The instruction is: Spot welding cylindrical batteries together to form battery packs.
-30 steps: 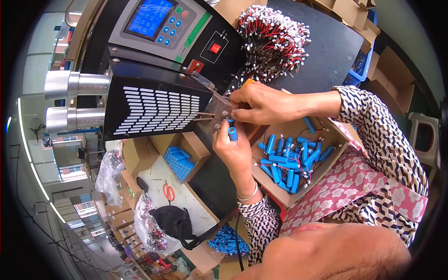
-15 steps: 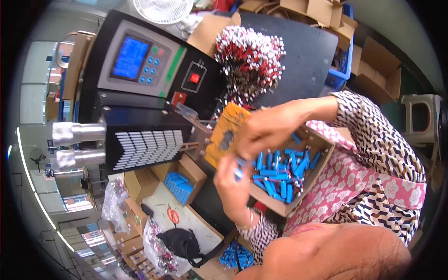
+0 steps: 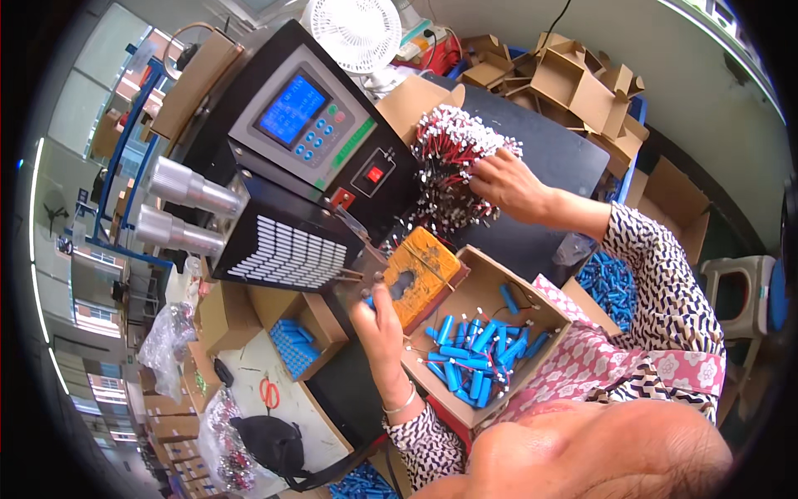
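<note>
My left hand (image 3: 381,328), with a bracelet at the wrist, is closed round a blue cylindrical battery cell (image 3: 370,302); only a bit of blue shows between the fingers. It is close to the two metal tips (image 3: 351,274) of a black spot welder (image 3: 287,249) and beside a worn yellow block (image 3: 426,270). Farther off, my right hand (image 3: 511,187) has its fingers bent and pinched at a pile of red and black wires with white connectors (image 3: 461,137). Its fingertips are partly hidden among the wires. Blue cells with wires (image 3: 474,353) lie in a cardboard box (image 3: 416,370) near me.
The welder's control panel (image 3: 299,116) has a lit blue screen. Behind it is a white fan (image 3: 353,33). Folded cardboard boxes (image 3: 573,79) crowd the far right. At left are a box of blue cells (image 3: 293,345), red scissors (image 3: 268,392) and a black pouch (image 3: 270,445).
My hands were together beside the yellow block. The right one has moved away to the wire pile, and the left has shifted toward the welder's tips. The whole view has tilted.
</note>
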A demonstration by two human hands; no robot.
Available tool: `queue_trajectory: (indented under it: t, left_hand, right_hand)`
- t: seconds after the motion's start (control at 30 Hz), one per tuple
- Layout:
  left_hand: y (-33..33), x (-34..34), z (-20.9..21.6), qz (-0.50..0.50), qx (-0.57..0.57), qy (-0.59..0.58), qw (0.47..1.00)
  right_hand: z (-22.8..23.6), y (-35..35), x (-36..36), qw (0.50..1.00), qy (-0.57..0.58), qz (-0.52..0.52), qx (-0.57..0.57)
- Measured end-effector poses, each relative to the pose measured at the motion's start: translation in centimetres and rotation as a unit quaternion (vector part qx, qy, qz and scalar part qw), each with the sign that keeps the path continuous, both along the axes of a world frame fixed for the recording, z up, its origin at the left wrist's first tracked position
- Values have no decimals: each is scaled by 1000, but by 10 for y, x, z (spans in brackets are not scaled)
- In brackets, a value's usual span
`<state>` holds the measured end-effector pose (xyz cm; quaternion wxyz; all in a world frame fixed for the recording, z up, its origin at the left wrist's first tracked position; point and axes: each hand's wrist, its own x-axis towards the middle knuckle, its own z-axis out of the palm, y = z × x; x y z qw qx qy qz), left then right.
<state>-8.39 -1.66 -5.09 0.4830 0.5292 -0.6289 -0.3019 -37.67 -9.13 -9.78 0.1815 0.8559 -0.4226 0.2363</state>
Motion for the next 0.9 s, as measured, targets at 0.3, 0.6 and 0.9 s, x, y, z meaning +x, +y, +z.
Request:
queue_trajectory:
  t: [0.3, 0.6, 0.9]
  left_hand:
    - [9, 2, -7, 15, -82, -269, 959]
    - [1, 0, -4, 34, -53, -231, 971]
    - [-1, -2, -9, -4, -91, -145, 985]
  right_hand:
    - [-17, 49, -10, 981, -116, -100, 120]
    - [26, 41, -15, 907, -398, 102, 94]
    - [15, 29, 9, 946, -294, 13, 133]
